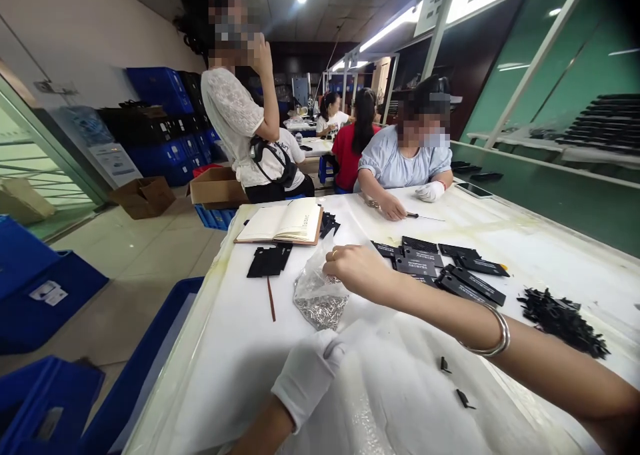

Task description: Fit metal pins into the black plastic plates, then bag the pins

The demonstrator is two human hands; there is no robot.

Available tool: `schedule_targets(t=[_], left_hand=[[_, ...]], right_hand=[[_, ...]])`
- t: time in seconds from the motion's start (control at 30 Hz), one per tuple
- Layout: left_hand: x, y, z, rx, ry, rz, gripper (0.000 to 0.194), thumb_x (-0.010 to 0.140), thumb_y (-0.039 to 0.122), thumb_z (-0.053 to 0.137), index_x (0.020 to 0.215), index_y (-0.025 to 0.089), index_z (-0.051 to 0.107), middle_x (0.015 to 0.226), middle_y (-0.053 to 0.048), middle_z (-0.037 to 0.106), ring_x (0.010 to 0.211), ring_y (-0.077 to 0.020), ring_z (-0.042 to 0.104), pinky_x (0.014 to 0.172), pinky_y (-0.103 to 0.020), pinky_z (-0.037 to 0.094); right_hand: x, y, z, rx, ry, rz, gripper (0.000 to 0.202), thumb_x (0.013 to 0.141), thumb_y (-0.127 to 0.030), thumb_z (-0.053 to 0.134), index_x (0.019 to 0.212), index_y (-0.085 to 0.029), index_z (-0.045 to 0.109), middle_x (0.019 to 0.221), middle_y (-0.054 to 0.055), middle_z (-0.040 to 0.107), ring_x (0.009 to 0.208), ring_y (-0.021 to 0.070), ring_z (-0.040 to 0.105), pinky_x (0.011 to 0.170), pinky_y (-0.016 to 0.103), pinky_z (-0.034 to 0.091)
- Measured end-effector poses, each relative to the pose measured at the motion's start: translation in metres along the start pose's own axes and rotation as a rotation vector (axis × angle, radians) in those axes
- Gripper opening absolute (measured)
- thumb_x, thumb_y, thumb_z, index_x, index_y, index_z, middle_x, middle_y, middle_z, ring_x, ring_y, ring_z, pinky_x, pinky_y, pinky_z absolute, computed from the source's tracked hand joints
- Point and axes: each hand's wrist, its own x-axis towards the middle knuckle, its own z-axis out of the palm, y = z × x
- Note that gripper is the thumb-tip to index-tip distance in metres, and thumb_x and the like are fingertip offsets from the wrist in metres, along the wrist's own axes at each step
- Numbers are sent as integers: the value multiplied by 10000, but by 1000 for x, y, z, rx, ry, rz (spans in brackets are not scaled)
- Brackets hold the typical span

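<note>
A clear plastic bag (325,305) of small silvery metal pieces lies on the white-covered table. My bare right hand (357,268), with a bracelet on its wrist, pinches the bag's upper edge. My left hand (310,372), in a white glove, is just below the bag with its fingers curled; what they hold, if anything, is hidden. Behind the bag an open notebook (283,222) lies beside a flat black part (269,260). Several black labelled plates (417,263) and a heap of small black pieces (563,318) lie to the right.
Across the table (225,348) a seated person (405,158) has a hand by a thin dark-handled tool (413,215). Another person (235,115) stands at the back left. Two small black pieces (464,398) lie at the near right. Blue bins (45,288) stand at the left.
</note>
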Motion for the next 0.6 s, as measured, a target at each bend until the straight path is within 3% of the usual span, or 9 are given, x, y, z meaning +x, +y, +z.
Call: schedule_targets(t=[0.2,0.33,0.47,0.6], left_hand=[[0,-2,1,21,1,5,218,860,308,394,683,182,392,675,14,487,640,-118,423,637,-255,328],[0,-5,0,12,6,12,217,872,326,392,709,185,416,690,18,497,654,-118,438,653,-260,337],[2,-5,2,26,6,29,217,871,312,396,697,184,413,679,21,496,643,-116,443,644,-270,340],[-2,3,0,52,28,104,222,852,301,437,666,186,474,657,7,542,606,-120,471,604,-274,367]], right_hand=[[-5,-5,1,-11,36,13,121,877,-115,521,786,-135,599,777,54,613,729,157,530,554,267,240],[-10,-5,4,-5,62,0,153,849,-35,506,798,-146,597,791,38,611,749,155,524,590,273,276],[-25,-10,15,88,195,19,181,903,-68,452,884,-150,612,834,51,617,787,153,532,632,259,331],[-61,-17,19,299,338,51,224,947,-173,427,845,-149,625,793,56,618,722,139,552,634,245,390]])
